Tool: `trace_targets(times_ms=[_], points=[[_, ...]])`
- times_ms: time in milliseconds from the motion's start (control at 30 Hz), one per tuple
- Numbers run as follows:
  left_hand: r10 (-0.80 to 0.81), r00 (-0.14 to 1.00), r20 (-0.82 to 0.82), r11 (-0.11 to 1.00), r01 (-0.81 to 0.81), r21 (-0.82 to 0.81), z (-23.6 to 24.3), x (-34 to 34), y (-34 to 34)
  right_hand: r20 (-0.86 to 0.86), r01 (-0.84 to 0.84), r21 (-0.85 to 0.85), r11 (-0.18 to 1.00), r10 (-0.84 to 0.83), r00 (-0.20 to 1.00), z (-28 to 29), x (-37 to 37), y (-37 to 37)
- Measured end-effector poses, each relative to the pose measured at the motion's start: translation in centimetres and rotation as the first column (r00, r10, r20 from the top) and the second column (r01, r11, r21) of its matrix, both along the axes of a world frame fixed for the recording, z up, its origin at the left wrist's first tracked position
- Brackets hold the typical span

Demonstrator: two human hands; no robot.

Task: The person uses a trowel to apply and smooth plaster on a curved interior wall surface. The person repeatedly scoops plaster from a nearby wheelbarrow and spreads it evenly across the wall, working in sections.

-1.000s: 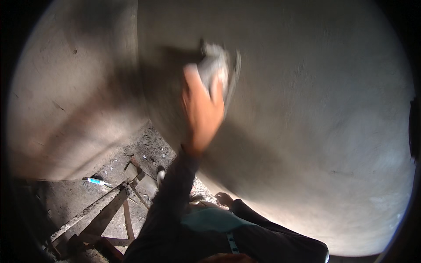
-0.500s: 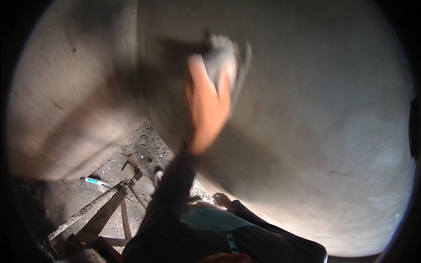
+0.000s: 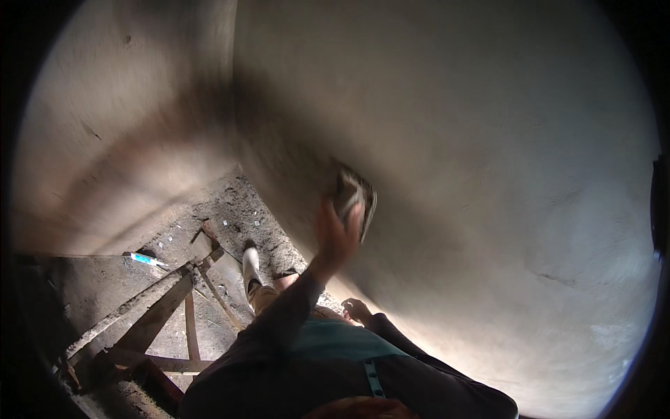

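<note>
My left hand [image 3: 335,234], slightly smeared by motion, grips a plasterer's float or trowel [image 3: 356,185] against the grey plastered wall [image 3: 474,140] in front of me, its fingers wrapped round the handle in shadow. Lower down, beside the foot of that wall, my right hand [image 3: 356,311] hangs with curled fingers; whether anything is in them I cannot make out. A pale boot [image 3: 251,264] on my own leg shows below my left arm.
A second, lighter wall [image 3: 105,174] meets the plastered one at a corner on the left. The rough floor [image 3: 220,199] is strewn with grit and small scraps. A blue-and-white package [image 3: 145,259] lies near a stand of crusted boards [image 3: 160,307] at the lower left.
My left hand has swept down the wall with the tool, from high up to about mid-view. My view has shifted slightly, showing more of my pale boot. My right hand stays low.
</note>
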State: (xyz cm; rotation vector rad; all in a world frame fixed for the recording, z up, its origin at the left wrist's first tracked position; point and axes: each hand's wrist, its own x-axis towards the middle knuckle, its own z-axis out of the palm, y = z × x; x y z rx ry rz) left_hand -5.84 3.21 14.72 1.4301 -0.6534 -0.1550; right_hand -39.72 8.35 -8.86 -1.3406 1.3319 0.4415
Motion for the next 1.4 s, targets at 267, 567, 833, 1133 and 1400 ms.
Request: trace_targets(times_ms=[267, 567, 833, 1133, 1400], points=[[0.217, 0.974, 0.061, 0.976, -0.216, -0.019, 14.1, 17.7, -5.5, 0.065, -0.039, -0.022, 0.999, 0.04, 0.997, 0.4, 1.6, 0.4], [0.106, 0.976, 0.192, 0.99, -0.085, -0.114, 3.1, -0.8, -1.1, 0.003, -0.191, -0.116, 0.975, 0.192, 0.981, -1.0, 0.5, -0.1], [0.152, 0.988, 0.015, 0.985, -0.151, -0.088, 16.4, 11.6, -5.6, 0.135, -0.362, -0.318, 0.876, 0.42, 0.898, -2.1, -1.6, 1.4], [0.142, 0.922, 0.36, 0.989, -0.12, -0.083, 8.9, -1.5, -1.0, -0.069, -0.162, -0.114, 0.98, 0.155, 0.985, -0.7, -0.8, -0.7], [0.121, 0.971, 0.204, 0.983, -0.089, -0.162, 11.5, -0.1, -1.4, 0.278, -0.002, 0.021, 1.0, -0.004, 0.961, -5.0, -4.7, 0.4]])
